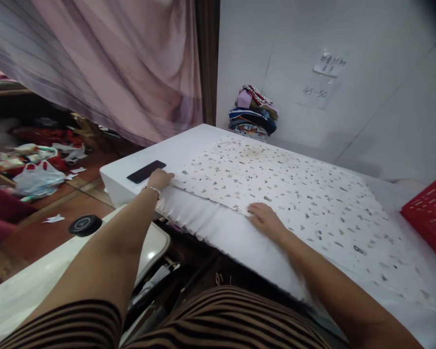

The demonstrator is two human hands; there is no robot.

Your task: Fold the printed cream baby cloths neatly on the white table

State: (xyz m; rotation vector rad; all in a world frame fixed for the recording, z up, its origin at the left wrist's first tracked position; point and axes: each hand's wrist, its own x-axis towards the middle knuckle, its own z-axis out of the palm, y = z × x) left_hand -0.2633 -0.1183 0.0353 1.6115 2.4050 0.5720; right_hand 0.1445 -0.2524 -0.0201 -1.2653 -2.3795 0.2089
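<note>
A white cloth printed with small scattered motifs (pixel 305 194) lies spread flat over a white-covered table (pixel 183 145). At its near left corner, my left hand (pixel 160 179) has its fingers closed on the cloth's edge. A bracelet circles that wrist. My right hand (pixel 266 219) rests on the cloth by its front edge, palm down, with the fingers stretched out and the thumb slightly apart. A dark, flat phone-like slab (pixel 146 171) lies on the table just beyond my left hand. A faint brownish patch shows near the cloth's far edge.
Folded fabrics (pixel 253 114) are stacked at the back wall. A red plastic basket (pixel 430 213) stands at the right. To the left, a round black object (pixel 85 225) sits on a white surface (pixel 18 295). A pink curtain (pixel 141 68) hangs behind; bags (pixel 39 179) lie on the floor.
</note>
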